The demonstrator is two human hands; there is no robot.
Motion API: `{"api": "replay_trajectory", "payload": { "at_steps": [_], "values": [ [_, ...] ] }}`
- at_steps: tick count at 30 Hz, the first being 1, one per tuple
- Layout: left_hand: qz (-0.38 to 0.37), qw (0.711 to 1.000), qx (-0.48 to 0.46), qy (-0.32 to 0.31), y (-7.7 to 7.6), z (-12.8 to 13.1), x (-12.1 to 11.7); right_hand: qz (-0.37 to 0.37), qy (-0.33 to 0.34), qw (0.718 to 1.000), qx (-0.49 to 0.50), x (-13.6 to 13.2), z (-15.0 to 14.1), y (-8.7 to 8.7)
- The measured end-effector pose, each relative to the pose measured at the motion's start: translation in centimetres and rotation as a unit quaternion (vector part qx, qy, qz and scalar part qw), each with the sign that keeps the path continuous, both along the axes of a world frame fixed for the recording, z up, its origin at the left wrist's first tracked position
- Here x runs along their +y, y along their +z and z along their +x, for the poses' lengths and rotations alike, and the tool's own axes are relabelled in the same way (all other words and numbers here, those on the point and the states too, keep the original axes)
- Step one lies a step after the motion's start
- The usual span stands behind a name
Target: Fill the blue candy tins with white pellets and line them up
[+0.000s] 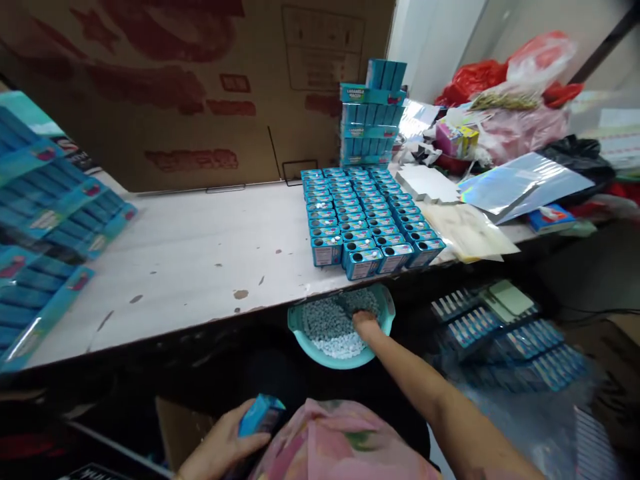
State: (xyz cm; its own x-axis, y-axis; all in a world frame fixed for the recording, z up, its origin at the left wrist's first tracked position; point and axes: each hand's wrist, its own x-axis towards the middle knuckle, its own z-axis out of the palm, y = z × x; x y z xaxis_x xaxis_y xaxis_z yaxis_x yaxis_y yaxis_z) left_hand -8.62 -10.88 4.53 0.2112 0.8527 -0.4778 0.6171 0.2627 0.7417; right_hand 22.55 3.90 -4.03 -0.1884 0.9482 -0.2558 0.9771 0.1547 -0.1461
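My left hand (227,440) is wrapped around a small blue box (261,413), held low beside my lap. My right hand (367,322) reaches down into a turquoise basin (335,362) just below the table's front edge. Small pale pellets, like mint candies (325,320), fill the basin, bluish at the back and whiter at the front. The fingers of that hand are hidden among them and in shadow. Rows of upright blue boxes (360,213) with dark openings on top stand on the table above the basin; a few white pellets lie on them.
The white table (200,247) has worn spots. Shrink-wrapped stacks of blue boxes stand at left (60,207) and at the back (373,120). A large cardboard carton (200,87) closes off the rear. Plastic bags (530,87) and sheets lie right; more packs (515,340) sit lower right.
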Motion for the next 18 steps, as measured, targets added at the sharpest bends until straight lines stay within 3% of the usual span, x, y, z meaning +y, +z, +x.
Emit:
{"api": "replay_trajectory", "payload": {
  "at_steps": [3,6,8,13,18],
  "values": [
    [-0.056,0.986,-0.092,0.129,0.7,-0.1,1.1,-0.038,0.01,0.998,0.057,-0.7,-1.8,-1.2],
    [-0.088,0.933,-0.196,0.287,1.0,1.5,2.7,-0.102,0.014,0.988,0.115,-0.5,-2.5,-1.5],
    [-0.079,0.908,-0.251,0.327,0.9,2.9,3.7,-0.142,0.011,0.977,0.16,-0.1,-2.3,-1.4],
    [0.031,0.91,-0.301,0.282,0.1,4.9,6.0,-0.201,-0.025,0.942,0.268,0.0,-0.3,-0.3],
    [0.163,0.944,-0.21,0.197,-0.8,5.6,8.4,-0.226,-0.082,0.903,0.356,-0.3,2.7,2.3]
  ]
}}
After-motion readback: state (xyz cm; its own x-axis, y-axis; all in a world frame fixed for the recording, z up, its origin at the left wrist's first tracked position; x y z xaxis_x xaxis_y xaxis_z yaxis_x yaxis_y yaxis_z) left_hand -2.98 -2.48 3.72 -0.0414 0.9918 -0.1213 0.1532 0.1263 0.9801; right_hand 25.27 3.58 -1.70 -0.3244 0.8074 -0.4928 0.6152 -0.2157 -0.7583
